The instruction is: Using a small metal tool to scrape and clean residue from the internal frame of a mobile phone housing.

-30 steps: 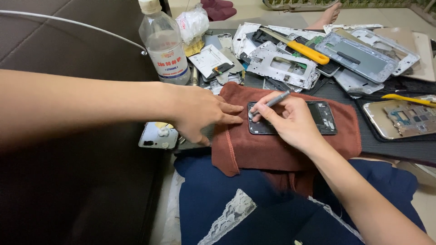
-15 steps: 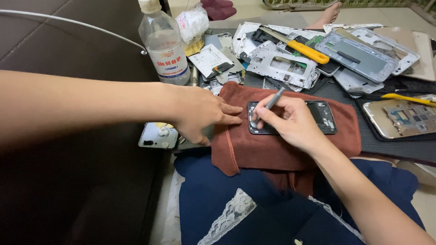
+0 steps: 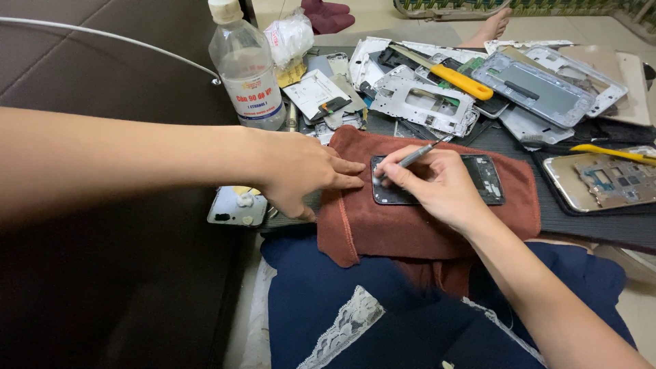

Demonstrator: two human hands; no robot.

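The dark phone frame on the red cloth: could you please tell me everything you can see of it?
The phone frame is a flat, dark rectangular panel with rounded corners, glossy like plastic or glass, lying level lengthwise on the red cloth. The right hand rests over its left half, pressing a thin metal tool at its left end. The left hand has fingertips on the cloth just beside that end, seemingly not touching it.

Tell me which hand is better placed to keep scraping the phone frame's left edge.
Right, probably. The right hand holds the thin metal tool with its tip at the left end of the dark phone frame. The left hand holds no tool; its fingers press the red towel beside the frame.
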